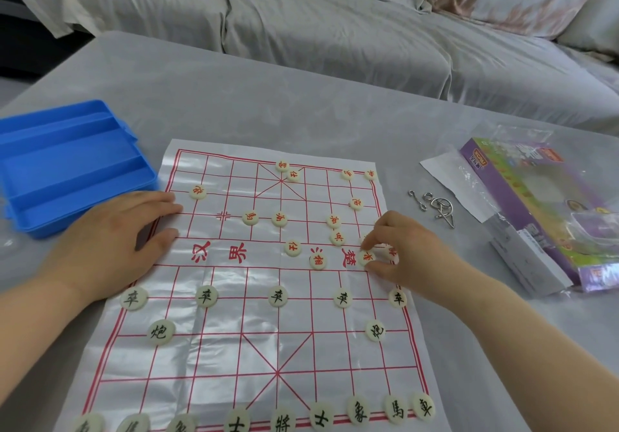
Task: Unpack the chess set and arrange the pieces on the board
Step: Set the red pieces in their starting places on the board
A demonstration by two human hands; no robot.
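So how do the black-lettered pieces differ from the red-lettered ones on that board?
The black-lettered pieces sit in tidy rows on grid crossings in the near half of the board. The red-lettered pieces lie scattered over the far half and the middle band. Black characters face the viewer, while red ones read tilted or upside down. The right hand pinches one red-lettered piece. Both kinds are pale round discs.

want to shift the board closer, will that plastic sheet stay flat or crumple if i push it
Probably floppy: the board sheet shows fold creases and ripples, so a pushed edge would likely buckle. It seems light; the left hand rests flat on its edge. Its glossy face may let pieces skid.
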